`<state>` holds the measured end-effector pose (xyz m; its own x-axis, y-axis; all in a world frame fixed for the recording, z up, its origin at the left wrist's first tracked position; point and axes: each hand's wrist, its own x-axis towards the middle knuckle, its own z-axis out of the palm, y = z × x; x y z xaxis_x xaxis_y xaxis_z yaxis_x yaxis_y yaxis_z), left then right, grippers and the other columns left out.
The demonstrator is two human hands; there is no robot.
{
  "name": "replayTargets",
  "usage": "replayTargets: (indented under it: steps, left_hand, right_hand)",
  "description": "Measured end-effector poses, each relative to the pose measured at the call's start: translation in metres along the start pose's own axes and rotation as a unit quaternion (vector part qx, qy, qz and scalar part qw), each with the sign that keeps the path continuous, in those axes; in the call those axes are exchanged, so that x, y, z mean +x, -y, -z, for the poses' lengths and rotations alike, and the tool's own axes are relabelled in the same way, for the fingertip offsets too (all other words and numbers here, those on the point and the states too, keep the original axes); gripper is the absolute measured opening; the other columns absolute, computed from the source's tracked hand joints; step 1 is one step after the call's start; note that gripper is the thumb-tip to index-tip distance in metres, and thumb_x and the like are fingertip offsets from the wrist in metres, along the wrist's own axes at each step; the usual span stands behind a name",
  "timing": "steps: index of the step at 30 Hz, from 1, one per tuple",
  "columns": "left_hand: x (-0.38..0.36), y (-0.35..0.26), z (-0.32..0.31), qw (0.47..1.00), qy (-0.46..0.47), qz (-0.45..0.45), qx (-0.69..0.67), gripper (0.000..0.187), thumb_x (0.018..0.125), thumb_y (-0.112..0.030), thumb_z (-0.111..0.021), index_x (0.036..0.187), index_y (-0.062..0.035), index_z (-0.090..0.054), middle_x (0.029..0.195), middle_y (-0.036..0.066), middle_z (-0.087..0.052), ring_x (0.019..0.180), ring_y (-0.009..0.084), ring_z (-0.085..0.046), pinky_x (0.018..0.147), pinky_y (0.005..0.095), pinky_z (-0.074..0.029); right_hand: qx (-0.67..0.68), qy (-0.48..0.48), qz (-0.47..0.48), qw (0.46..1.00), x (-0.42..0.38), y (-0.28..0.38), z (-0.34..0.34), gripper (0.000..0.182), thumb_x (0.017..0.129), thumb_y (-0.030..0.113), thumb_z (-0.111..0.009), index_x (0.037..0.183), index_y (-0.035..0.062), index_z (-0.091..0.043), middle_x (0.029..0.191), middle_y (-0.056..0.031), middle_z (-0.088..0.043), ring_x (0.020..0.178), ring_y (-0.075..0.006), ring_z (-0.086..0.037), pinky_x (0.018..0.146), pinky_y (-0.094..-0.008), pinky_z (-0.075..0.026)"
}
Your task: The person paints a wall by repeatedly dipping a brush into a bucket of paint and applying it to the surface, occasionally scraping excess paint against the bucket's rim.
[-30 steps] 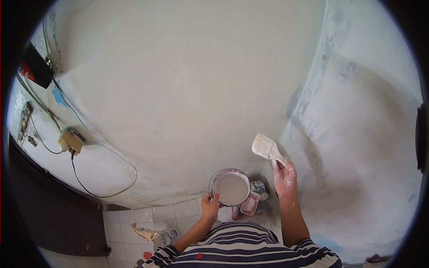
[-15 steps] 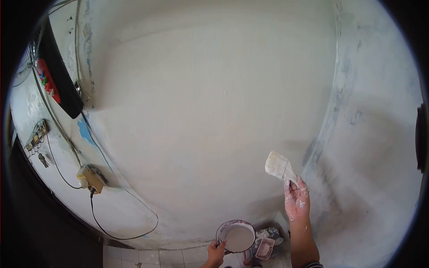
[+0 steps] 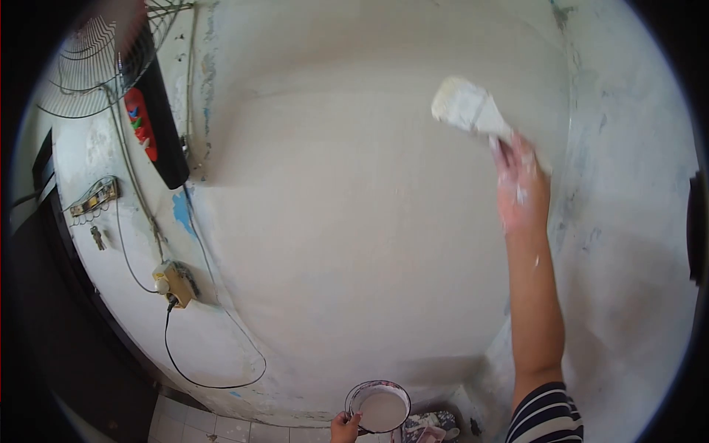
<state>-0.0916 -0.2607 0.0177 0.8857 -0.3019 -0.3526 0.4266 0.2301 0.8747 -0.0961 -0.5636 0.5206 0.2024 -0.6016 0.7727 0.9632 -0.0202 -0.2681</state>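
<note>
My right hand [image 3: 523,184], spotted with white paint, is closed on the handle of a wide paintbrush [image 3: 465,107]. The brush is raised in front of the pale wall [image 3: 332,221], bristles pointing up and left; whether they touch the wall I cannot tell. Low in the view, my left hand [image 3: 346,427] grips the rim of a round paint pot [image 3: 382,410] holding pale, off-white paint. The pot is far below the brush.
A fan with a wire guard [image 3: 85,66] and a black body hangs at the upper left. Below it are a socket box [image 3: 174,284] with a looping cord and some keys [image 3: 97,238]. A pink tray [image 3: 430,434] lies right of the pot.
My right hand has risen a long way with the brush, and the forearm and striped sleeve show more. The view has shifted, and the fan guard shows more at the upper left.
</note>
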Motion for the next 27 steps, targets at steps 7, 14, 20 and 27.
replayTargets:
  steps: [7,14,20,27]
  left_hand:
    - [0.003,0.001,0.011,0.996,0.003,-0.044,0.076,0.018,0.095,-0.017,-0.064,0.085,-0.0041,-0.055,0.071,0.004,-0.051,0.061,0.0164,-0.053,0.056,0.0352,-0.056]
    - [0.000,-0.002,0.012,0.998,-0.037,-0.029,-0.032,0.016,0.093,-0.012,-0.066,0.086,-0.0040,-0.054,0.073,0.005,-0.050,0.059,0.0168,-0.053,0.054,0.0384,-0.059]
    - [0.024,0.017,0.023,0.995,-0.039,-0.083,0.046,0.015,0.092,-0.012,-0.067,0.092,-0.0023,-0.056,0.077,0.006,-0.054,0.065,0.0161,-0.055,0.055,0.0349,-0.057]
    - [0.054,0.051,0.036,0.995,-0.033,-0.067,0.069,0.016,0.092,-0.013,-0.068,0.095,-0.0023,-0.056,0.078,0.005,-0.057,0.064,0.0154,-0.055,0.054,0.0343,-0.056]
  right_hand:
    - [-0.250,0.239,0.167,0.923,0.095,0.009,-0.121,0.019,0.087,0.005,-0.067,0.104,-0.0036,-0.065,0.098,-0.0127,-0.070,0.094,-0.0230,-0.067,0.086,-0.0330,-0.054]
    - [-0.514,0.226,0.336,0.756,0.119,0.031,-0.227,0.016,0.090,0.014,-0.069,0.101,0.0034,-0.067,0.097,-0.0182,-0.072,0.088,-0.0258,-0.068,0.082,-0.0350,-0.052]
    - [-0.521,0.251,0.429,0.694,0.171,0.013,-0.256,0.013,0.089,0.010,-0.068,0.099,0.0022,-0.066,0.092,-0.0165,-0.072,0.083,-0.0263,-0.068,0.077,-0.0353,-0.052]
    - [-0.480,0.387,0.528,0.585,0.098,-0.038,-0.166,0.026,0.081,0.008,-0.070,0.107,0.0038,-0.067,0.098,-0.0196,-0.068,0.093,-0.0376,-0.064,0.084,-0.0435,-0.051]
